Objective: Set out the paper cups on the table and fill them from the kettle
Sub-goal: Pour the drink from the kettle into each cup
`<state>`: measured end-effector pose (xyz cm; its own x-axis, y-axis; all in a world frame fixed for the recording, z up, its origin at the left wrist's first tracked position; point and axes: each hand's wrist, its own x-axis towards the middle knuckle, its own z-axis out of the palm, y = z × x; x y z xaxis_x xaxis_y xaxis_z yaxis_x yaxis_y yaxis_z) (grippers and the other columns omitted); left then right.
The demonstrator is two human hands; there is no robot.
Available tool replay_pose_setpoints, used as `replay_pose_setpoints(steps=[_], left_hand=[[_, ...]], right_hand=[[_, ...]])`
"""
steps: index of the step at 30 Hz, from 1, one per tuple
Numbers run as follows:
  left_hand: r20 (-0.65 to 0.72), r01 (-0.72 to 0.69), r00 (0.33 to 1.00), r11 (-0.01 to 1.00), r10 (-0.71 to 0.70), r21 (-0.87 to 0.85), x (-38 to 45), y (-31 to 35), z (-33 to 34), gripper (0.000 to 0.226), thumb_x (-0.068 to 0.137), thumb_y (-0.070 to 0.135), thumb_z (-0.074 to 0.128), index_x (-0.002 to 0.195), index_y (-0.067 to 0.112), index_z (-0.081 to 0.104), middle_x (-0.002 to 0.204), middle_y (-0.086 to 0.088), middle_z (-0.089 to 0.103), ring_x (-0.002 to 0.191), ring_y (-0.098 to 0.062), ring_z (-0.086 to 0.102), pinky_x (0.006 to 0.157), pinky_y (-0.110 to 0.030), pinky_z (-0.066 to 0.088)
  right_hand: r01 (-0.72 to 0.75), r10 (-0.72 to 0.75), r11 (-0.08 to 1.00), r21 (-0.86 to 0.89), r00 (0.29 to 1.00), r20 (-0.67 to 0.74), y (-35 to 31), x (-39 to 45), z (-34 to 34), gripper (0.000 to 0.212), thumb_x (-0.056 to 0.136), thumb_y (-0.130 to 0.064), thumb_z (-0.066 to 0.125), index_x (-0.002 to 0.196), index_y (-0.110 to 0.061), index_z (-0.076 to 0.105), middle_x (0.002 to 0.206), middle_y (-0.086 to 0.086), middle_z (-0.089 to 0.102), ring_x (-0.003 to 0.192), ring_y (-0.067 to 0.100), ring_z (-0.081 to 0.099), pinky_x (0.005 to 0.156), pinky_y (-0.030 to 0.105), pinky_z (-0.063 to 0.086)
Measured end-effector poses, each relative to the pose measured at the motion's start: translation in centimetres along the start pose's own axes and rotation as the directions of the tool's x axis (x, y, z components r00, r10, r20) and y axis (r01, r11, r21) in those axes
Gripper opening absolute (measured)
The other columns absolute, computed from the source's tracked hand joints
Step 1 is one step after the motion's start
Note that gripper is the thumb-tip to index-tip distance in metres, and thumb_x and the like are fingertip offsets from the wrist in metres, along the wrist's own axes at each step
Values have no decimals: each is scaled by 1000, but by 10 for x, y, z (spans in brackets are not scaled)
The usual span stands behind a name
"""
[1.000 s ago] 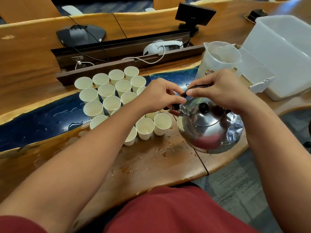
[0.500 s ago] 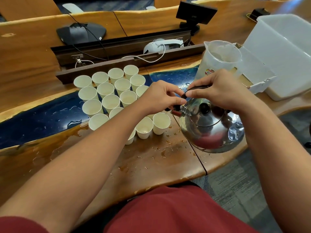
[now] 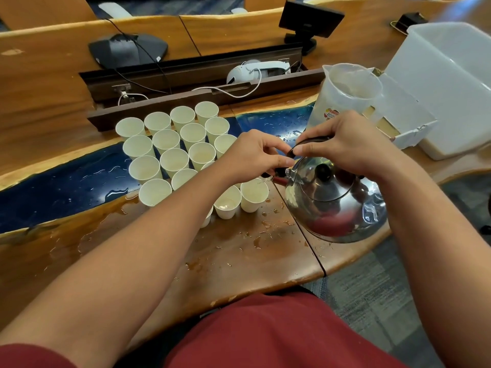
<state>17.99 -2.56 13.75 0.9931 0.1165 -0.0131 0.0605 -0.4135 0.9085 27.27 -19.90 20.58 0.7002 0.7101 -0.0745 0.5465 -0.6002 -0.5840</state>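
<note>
the kettle (image 3: 336, 205) stands tilted at the right part of the surface's (image 3: 239, 256) near edge, its spout end toward the cups (image 3: 183, 155). both hands are on it. the right hand (image 3: 348, 147) is curled over the dark handle (image 3: 308, 140), thumb and fingers wrapped round it above the lid knob (image 3: 322, 171). the left hand (image 3: 256, 155) has its fingers curled in at the spout end, pinching the small dark part there; exactly what it grips is hidden by the fingers.

the cups stand upright in close rows near the middle of the surface, running from the dark trough (image 3: 191, 83) at the far edge down toward the kettle. the left forearm crosses over the nearest ones. two cups just left of the kettle show some liquid at the bottom. water drops and small puddles lie on the wood between the cups and the near edge.

a clear jug (image 3: 348, 91) stands beyond the kettle, toward the far right, beside a white tub (image 3: 451, 83) at the right edge.
</note>
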Motion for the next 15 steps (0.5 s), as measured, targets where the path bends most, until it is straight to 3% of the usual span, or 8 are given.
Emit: replay_pose_setpoints(steps=[7,11,15], left_hand=[[3,5,1000,1000,-5,-8,2,-2,2,18,84,21,77,101,27,76,76,6,74,69,-8,71,70,-26,60],[-4,7,1000,999,-7,-33,4,-2,4,18,82,21,79,100,23,77,72,8,73,66,-7,70,62,-20,56],[23,19,1000,995,-16,-99,7,3,12,18,81,12,79,99,16,77,72,0,72,62,-10,70,56,-15,52]], right_hand=[[-1,1,1000,26,1000,-4,2,-4,1,22,79,-41,79,97,-29,80,87,-12,75,84,2,66,73,22,48],[-59,62,980,188,998,-10,12,-7,3,22,76,-37,83,96,-28,80,85,-14,76,84,-3,67,74,15,45],[-104,128,938,330,990,-52,27,-17,7,22,75,-32,84,95,-25,80,86,-10,77,88,1,69,82,17,47]])
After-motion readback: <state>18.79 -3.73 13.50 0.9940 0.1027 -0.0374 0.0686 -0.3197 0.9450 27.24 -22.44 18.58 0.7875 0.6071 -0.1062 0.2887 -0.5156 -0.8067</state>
